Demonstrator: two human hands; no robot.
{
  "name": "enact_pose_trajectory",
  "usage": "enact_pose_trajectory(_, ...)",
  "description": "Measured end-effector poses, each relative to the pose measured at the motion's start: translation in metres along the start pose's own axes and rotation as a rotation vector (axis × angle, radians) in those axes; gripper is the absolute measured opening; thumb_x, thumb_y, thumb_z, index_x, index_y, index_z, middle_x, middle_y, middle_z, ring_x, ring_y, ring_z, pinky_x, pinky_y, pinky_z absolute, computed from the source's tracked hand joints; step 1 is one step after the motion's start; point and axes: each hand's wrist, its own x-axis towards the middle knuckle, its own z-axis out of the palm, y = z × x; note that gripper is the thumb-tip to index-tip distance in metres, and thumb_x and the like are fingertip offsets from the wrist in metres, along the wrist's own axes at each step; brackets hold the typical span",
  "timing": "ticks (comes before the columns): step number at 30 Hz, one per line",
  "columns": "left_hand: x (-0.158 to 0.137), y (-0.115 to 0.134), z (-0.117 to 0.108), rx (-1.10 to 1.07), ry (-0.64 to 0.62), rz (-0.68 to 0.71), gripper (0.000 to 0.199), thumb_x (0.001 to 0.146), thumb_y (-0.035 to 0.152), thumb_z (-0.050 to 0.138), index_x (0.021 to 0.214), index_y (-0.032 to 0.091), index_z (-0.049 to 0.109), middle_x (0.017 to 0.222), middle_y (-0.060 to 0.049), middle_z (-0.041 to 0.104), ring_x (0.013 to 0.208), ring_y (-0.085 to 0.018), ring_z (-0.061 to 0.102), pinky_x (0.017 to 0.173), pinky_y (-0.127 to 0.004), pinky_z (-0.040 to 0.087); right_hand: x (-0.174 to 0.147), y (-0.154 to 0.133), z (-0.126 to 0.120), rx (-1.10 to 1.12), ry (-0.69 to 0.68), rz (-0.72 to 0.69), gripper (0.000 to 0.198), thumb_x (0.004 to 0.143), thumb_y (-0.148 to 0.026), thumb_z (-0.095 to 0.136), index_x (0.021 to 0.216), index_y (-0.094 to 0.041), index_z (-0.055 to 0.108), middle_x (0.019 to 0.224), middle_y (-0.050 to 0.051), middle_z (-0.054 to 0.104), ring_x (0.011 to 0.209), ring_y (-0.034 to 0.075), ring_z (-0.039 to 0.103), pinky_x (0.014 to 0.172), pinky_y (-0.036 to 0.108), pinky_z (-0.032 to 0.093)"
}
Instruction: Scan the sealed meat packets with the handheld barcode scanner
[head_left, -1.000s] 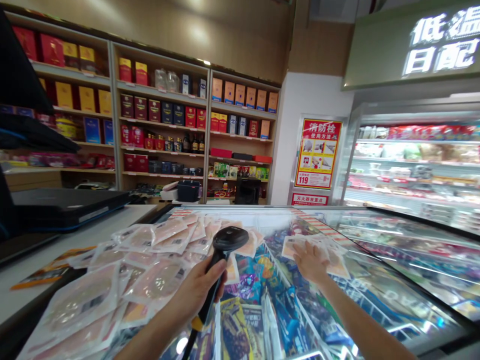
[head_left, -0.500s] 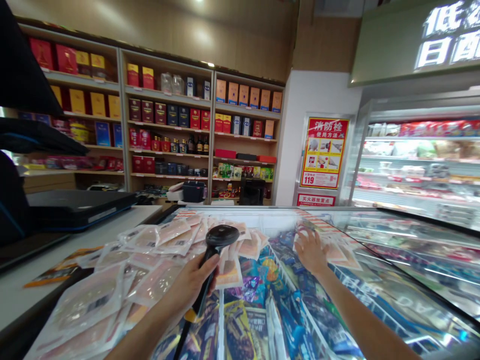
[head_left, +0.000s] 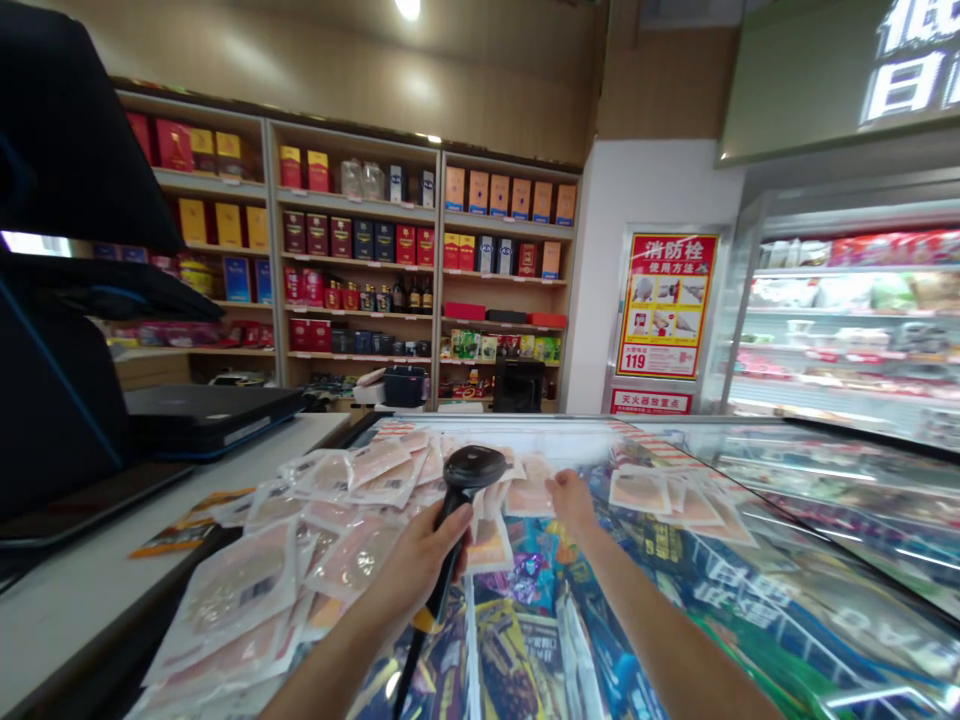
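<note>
Nearest, colourful bags point(head_left: 517, 660) lie beneath the glass top point(head_left: 577, 430) of a chest freezer. Over it, the person's left hand point(head_left: 431, 555) is wrapped around the handle of a black scanner point(head_left: 472, 468), thumb along its side, scanning head raised; a cable point(head_left: 405, 675) drops from the handle's lower end. The flat clear packets point(head_left: 244, 590) lie overlapping on the glass, chiefly left of the scanner and partly behind it. The right hand point(head_left: 571, 500) has its fingers drawn together at the right edge of a pale pink packet point(head_left: 529, 492); whether they pinch it, I cannot tell from here. A smaller overlapping group of packets point(head_left: 686, 500) lies apart, to the right of that hand.

On the left, an orange wrapper point(head_left: 193, 525) rests at the edge of a white counter point(head_left: 82, 590), which also carries a black machine point(head_left: 217, 412).

Beyond the freezer stand wooden shelves point(head_left: 360, 208) of boxes and bottles, a red-and-yellow poster point(head_left: 666, 305) on the wall, and a lit cooler point(head_left: 739, 300) on the right.
</note>
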Motion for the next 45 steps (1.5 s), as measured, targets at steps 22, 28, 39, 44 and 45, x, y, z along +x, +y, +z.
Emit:
enact_pose_trajectory(22, -0.011, 0.007, 0.008, -0.077, -0.142, -0.011, 0.03, 0.068, 0.047, 0.043, 0.066, 0.016, 0.043, 0.055, 0.004, 0.047, 0.038, -0.005, 0.039, 0.039, -0.018, 0.027, 0.009, 0.041, -0.011, 0.647, 0.191, 0.136, 0.027, 0.057, -0.038, 0.045, 0.073, -0.017, 0.045, 0.055, -0.004, 0.046, 0.051, 0.011, 0.041, 0.046, 0.021, 0.032)
enact_pose_trajectory(28, -0.017, 0.014, 0.007, -0.073, -0.175, -0.009, 0.03, 0.07, 0.045, 0.042, 0.065, 0.016, 0.043, 0.054, 0.003, 0.048, 0.04, -0.005, 0.039, 0.04, -0.018, 0.029, 0.011, 0.042, -0.013, 0.554, 0.211, 0.108, 0.028, 0.059, -0.039, 0.042, 0.074, -0.016, 0.046, 0.058, -0.001, 0.049, 0.053, 0.012, 0.043, 0.048, 0.022, 0.034)
enact_pose_trajectory(39, -0.008, 0.01, 0.003, -0.021, -0.069, -0.053, 0.032, 0.067, 0.048, 0.043, 0.061, 0.017, 0.042, 0.045, 0.004, 0.047, 0.036, -0.006, 0.039, 0.039, -0.018, 0.031, 0.024, 0.059, -0.055, -0.128, 0.34, 0.048, 0.021, 0.069, -0.026, 0.034, 0.079, -0.015, 0.049, 0.07, 0.006, 0.056, 0.066, 0.018, 0.05, 0.059, 0.027, 0.033)
enact_pose_trajectory(44, -0.009, 0.011, 0.004, -0.015, -0.038, -0.059, 0.031, 0.065, 0.048, 0.045, 0.059, 0.017, 0.043, 0.04, 0.006, 0.045, 0.035, -0.006, 0.039, 0.037, -0.018, 0.03, 0.027, 0.073, -0.073, -0.345, 0.328, 0.138, 0.021, 0.071, -0.026, 0.033, 0.082, -0.018, 0.05, 0.074, 0.007, 0.057, 0.076, 0.021, 0.051, 0.064, 0.033, 0.031)
enact_pose_trajectory(45, -0.009, 0.011, 0.005, -0.021, -0.032, -0.059, 0.031, 0.065, 0.048, 0.046, 0.059, 0.017, 0.043, 0.041, 0.006, 0.045, 0.034, -0.006, 0.04, 0.037, -0.018, 0.03, 0.028, 0.077, -0.075, -0.376, 0.331, 0.155, 0.021, 0.071, -0.026, 0.033, 0.082, -0.018, 0.05, 0.075, 0.007, 0.057, 0.079, 0.022, 0.05, 0.065, 0.034, 0.031)
